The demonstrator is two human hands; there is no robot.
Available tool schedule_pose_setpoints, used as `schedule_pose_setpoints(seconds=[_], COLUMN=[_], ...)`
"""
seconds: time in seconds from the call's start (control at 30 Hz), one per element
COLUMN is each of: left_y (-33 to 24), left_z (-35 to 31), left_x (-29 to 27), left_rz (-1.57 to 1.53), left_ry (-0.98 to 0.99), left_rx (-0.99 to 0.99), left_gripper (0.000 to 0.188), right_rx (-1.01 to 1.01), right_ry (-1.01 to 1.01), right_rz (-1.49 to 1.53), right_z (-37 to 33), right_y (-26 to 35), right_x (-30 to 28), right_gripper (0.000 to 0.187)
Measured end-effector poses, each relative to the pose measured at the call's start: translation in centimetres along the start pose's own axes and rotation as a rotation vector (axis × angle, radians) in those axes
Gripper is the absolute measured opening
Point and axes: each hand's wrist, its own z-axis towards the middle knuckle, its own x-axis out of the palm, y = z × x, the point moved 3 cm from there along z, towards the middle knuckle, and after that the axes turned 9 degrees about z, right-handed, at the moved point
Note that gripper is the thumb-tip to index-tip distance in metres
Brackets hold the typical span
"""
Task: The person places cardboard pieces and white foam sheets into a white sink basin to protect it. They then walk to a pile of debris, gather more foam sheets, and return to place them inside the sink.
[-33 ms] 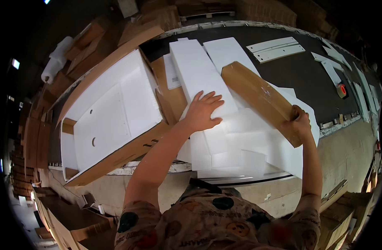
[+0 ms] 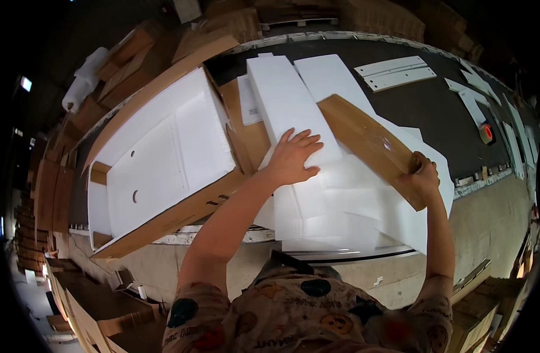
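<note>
With fingers spread, my left hand rests on a long white foam block in the middle of the bench. My right hand is closed around the near end of a long, narrow brown cardboard piece with shiny clear tape on it. That piece lies slantwise over white foam sheets, its far end close to the foam block. To the left stands an open cardboard box, lined with white foam and holding a white panel with holes in it.
White drilled boards lie on the dark bench top at the far right. A roll of red-orange tape sits beside other white strips. Stacked cartons stand at lower left, and more brown cardboard lines the back.
The whole view has shifted slightly, so the bench things sit a little further right. Both hands keep the same hold and place.
</note>
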Motion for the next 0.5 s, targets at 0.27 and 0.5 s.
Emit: schedule_pose_setpoints(seconds=[0.27,0.5], left_y=[0.8,1.8], left_z=[-3.2,-13.1], left_x=[-3.2,-7.5], left_rz=[-0.162,-0.273], left_ry=[-0.330,-0.422], left_rx=[0.051,0.179], left_gripper=[0.047,0.032], right_rx=[-0.206,-0.624], right_ry=[-0.116,-0.385], right_rz=[-0.249,-0.171], right_z=[-1.8,-8.7], right_y=[-1.0,6.9], right_x=[2.7,4.1], right_gripper=[0.089,0.060])
